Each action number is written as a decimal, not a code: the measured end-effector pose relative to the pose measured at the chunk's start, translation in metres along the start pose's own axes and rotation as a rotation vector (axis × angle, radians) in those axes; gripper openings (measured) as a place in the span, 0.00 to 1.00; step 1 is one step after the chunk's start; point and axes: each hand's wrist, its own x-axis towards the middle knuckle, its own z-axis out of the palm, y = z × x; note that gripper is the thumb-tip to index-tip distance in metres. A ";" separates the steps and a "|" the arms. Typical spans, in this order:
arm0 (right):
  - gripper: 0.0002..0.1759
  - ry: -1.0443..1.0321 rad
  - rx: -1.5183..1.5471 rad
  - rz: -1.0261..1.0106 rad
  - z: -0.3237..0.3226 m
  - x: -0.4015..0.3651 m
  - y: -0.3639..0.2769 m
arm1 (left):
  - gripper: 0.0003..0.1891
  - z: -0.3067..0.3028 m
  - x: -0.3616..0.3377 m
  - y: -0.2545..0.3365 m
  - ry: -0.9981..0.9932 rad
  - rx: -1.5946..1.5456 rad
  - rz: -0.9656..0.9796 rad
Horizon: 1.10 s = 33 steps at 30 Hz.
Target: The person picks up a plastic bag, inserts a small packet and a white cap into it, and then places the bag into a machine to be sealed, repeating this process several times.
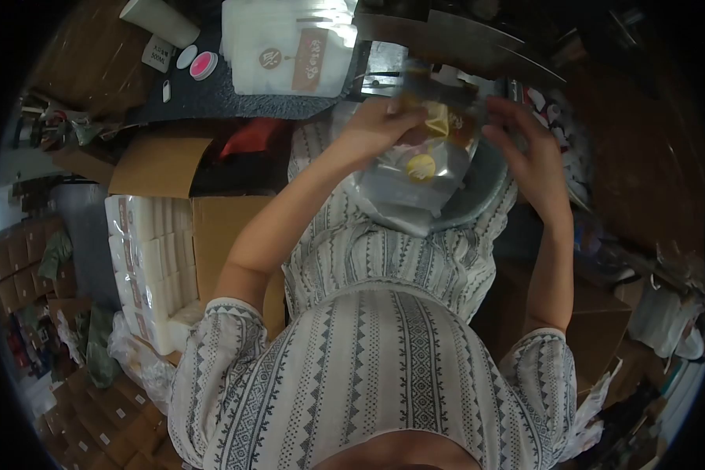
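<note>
Your patterned dress [376, 352] fills the lower middle, lap under the work. Open carton [235, 239] sits on your left; white packs [149, 266] stack upright beside its near flap. Dark mat [211, 100] lies ahead-left, carrying a stack of printed pouches [290, 51].

On your lap, between your hands: what looks like a grey-green basin [489, 184], clear bag [415, 192] lying over it, gold-and-brown print near the top end, round yellow label [421, 167] below that.

Left hand [384, 129]: over the bag's upper left, thumb across the film, fingers closed in on it. Fingertips blurred. Right hand [533, 149]: right of the bag, fingers half-curled, thumb well apart from them, wide gap. Can't tell if the tips touch the bag's edge.

Smaller stuff, far left of the mat: white cup [160, 22] tipped over, pink-topped jar [204, 66], white lid [187, 56] just beside it.
</note>
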 end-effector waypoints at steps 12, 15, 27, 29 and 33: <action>0.14 0.187 -0.227 0.223 -0.049 -0.038 0.042 | 0.21 -0.123 0.038 0.028 0.331 0.561 0.212; 0.14 0.135 -0.457 0.402 -0.049 -0.029 0.055 | 0.25 -0.159 0.070 0.000 0.771 1.516 1.014; 0.14 -0.003 -0.511 0.336 -0.034 0.003 0.083 | 0.29 -0.138 0.016 -0.046 0.891 1.459 0.777; 0.14 0.012 -0.505 0.396 -0.036 -0.001 0.075 | 0.23 -0.099 -0.020 -0.059 0.680 1.348 0.713; 0.15 0.103 -0.129 0.238 -0.028 -0.007 0.044 | 0.15 -0.099 -0.051 -0.052 0.680 1.320 0.622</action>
